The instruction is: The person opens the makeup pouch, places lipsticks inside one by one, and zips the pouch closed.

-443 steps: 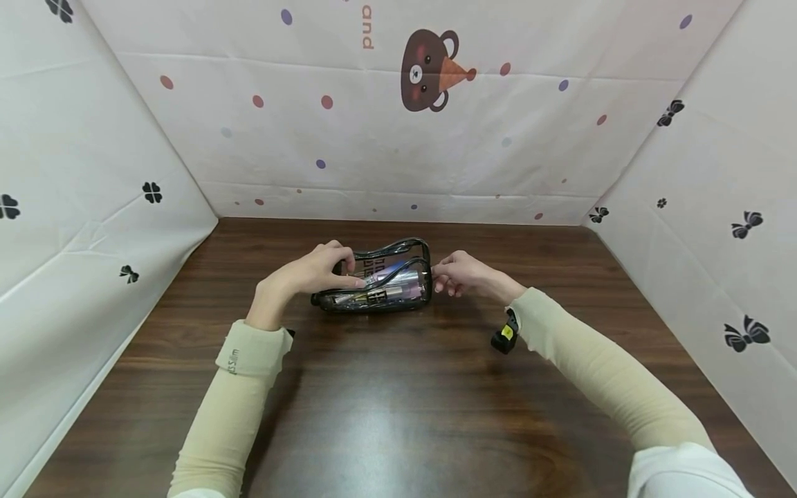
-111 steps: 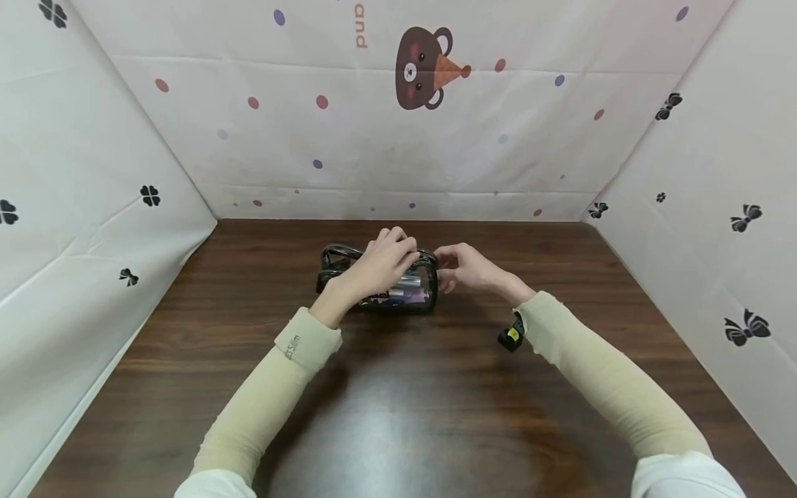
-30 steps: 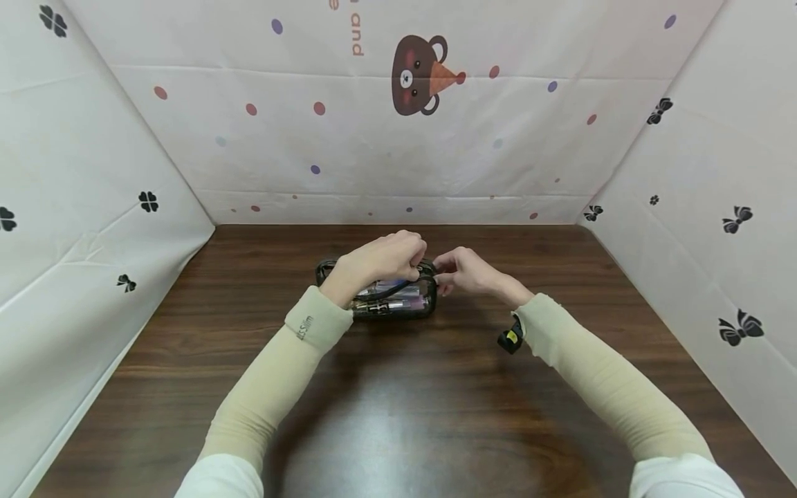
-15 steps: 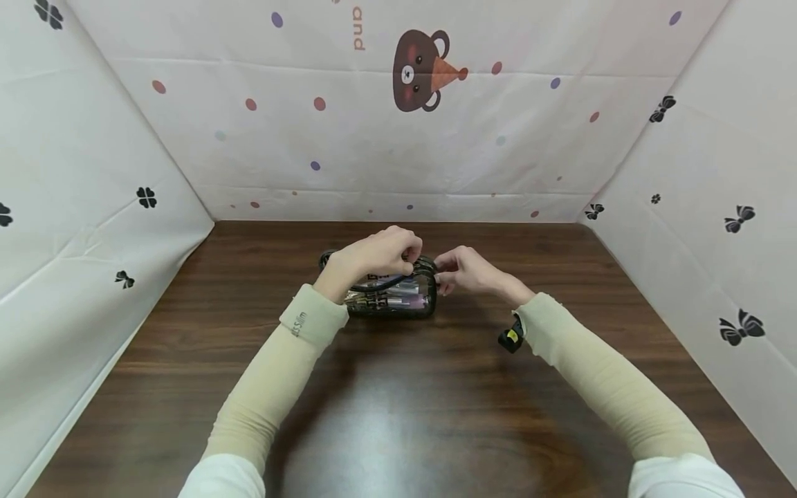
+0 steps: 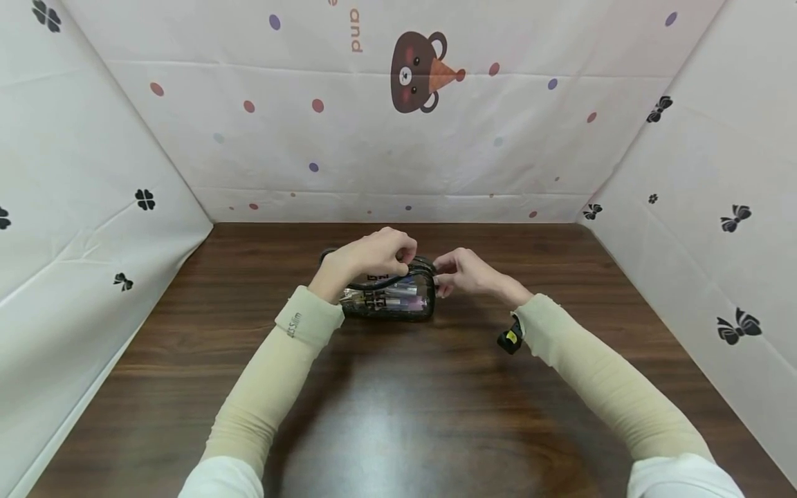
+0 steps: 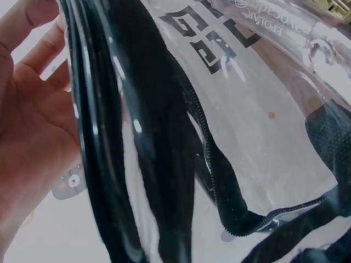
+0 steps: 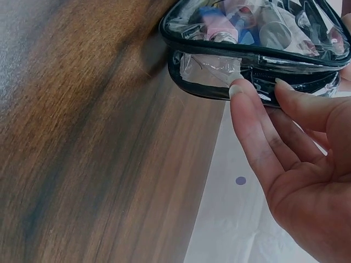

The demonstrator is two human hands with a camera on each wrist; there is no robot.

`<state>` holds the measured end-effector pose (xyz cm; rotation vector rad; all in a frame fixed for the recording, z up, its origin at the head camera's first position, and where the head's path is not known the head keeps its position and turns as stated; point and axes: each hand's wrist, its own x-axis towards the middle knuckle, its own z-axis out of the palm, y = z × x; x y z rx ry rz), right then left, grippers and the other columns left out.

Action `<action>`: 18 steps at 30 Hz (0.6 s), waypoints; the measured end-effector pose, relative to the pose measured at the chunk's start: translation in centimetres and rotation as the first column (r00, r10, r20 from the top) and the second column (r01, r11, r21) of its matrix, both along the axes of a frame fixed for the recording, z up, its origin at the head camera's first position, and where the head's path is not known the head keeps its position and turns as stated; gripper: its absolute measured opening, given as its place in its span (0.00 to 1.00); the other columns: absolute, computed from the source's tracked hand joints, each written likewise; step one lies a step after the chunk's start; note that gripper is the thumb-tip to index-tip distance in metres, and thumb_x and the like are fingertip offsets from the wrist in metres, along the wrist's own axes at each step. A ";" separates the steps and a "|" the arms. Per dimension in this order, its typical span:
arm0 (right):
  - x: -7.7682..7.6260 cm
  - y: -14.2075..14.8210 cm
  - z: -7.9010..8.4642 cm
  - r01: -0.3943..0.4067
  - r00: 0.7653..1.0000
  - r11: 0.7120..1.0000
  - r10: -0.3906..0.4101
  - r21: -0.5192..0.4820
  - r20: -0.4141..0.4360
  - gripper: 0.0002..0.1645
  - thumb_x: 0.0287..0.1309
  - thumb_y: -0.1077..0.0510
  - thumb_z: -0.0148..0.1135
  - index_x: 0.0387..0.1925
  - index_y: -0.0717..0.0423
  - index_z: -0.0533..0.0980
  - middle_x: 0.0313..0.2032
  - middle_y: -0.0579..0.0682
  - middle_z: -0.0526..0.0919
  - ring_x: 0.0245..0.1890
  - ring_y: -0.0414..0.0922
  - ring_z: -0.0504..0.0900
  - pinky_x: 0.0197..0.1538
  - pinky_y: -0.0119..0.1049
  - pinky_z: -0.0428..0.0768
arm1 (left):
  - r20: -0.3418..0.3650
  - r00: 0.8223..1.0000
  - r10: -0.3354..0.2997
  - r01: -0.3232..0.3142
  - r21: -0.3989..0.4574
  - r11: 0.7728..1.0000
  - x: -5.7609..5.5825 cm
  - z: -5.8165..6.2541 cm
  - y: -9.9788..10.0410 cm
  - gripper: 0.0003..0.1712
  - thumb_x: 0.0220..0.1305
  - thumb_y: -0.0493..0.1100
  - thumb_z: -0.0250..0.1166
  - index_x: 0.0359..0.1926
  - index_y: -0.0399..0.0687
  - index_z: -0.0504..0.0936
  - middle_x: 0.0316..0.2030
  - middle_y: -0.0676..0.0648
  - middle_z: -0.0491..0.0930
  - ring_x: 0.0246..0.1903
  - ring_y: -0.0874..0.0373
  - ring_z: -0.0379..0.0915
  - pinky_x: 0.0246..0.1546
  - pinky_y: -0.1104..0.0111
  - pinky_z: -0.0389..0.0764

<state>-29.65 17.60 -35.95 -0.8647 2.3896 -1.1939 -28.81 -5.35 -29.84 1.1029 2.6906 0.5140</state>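
A clear zip pouch (image 5: 398, 304) with black trim lies near the back of the table, with tubes and slim sticks inside. My left hand (image 5: 373, 254) reaches across its top, fingers curled, thumb and forefinger pinching at the upper edge near the right end. Whether they hold the zip pull is hidden. In the left wrist view the zipper (image 6: 207, 139) shows its teeth, parted along a stretch. My right hand (image 5: 470, 271) pinches the pouch's right end. In the right wrist view its thumb and fingers (image 7: 252, 118) grip the black edging there.
The brown wooden table (image 5: 398, 387) ends at a white printed back sheet (image 5: 249, 152). Further white sheets rise along the left and right sides. A small black wrist camera (image 5: 510, 339) sits under the right sleeve.
Over the last second my left hand has shifted slightly left along the pouch's top. Long before, it was at the pouch's left end. The right hand keeps its place at the right end.
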 end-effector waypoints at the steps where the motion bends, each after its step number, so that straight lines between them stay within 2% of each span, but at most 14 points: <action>1: 0.0 0.0 0.0 -0.001 1.000 1.000 0.001 -0.002 0.001 0.07 0.64 0.68 0.57 0.39 0.67 0.80 0.29 0.63 0.85 0.27 0.53 0.86 0.38 0.55 0.82 | 0.003 1.000 0.001 -0.001 -0.002 1.000 0.0 0.0 0.0 0.07 0.58 0.36 0.58 0.26 0.50 0.71 0.25 0.51 0.67 0.24 0.59 0.60 0.28 0.69 0.62; 18: 0.1 0.1 -0.1 0.002 1.000 1.000 -0.002 -0.005 0.011 0.06 0.64 0.67 0.57 0.38 0.66 0.80 0.29 0.63 0.86 0.28 0.58 0.86 0.38 0.54 0.82 | 0.004 1.000 -0.018 0.018 -0.009 1.000 0.2 -0.1 -0.8 0.06 0.57 0.36 0.58 0.26 0.50 0.72 0.25 0.51 0.67 0.24 0.58 0.60 0.28 0.68 0.62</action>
